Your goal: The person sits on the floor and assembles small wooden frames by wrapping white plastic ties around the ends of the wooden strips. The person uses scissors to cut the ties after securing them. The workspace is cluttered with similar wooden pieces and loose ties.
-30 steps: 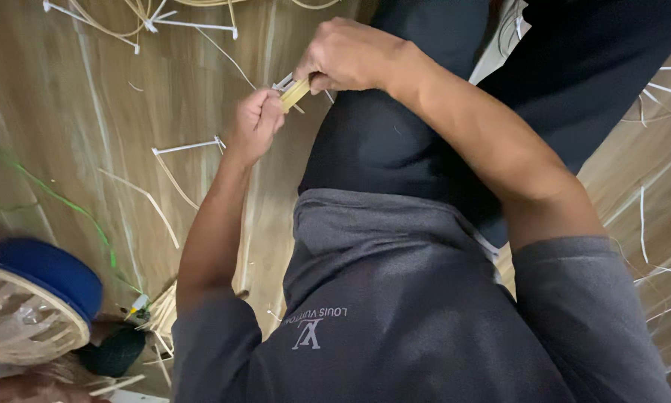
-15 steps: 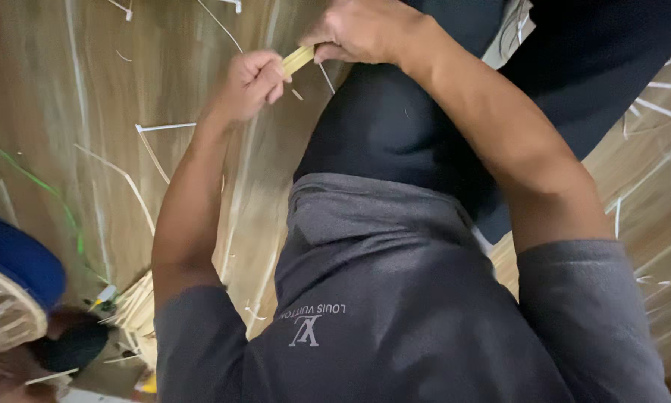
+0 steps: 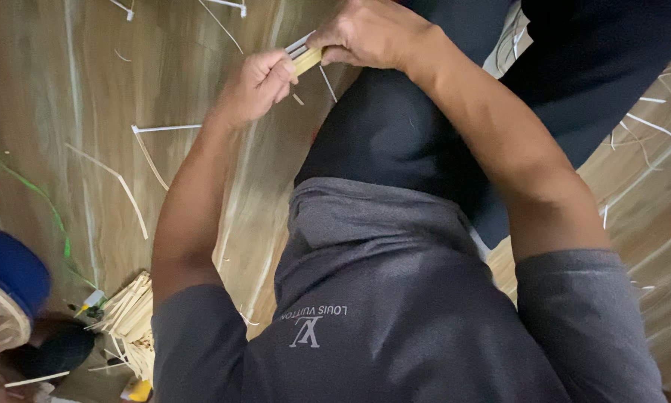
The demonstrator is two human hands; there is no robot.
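A person in a grey shirt and dark trousers works above a wooden floor [image 3: 67, 89], both hands closed on a short yellowish bamboo strip [image 3: 308, 59] held between them over the raised knee. The left hand [image 3: 257, 83] pinches the strip's lower end with curled fingers; the right hand [image 3: 369, 33] grips its upper end, where thin pale slivers [image 3: 298, 43] stick out beside the fingers. Loose white shavings [image 3: 152, 142] lie scattered on the floor below the left hand. Well apart from both hands, beside the left elbow, sits a bundle of bamboo sticks [image 3: 130, 317], with a blue-rimmed woven basket [image 3: 0, 298] farther out.
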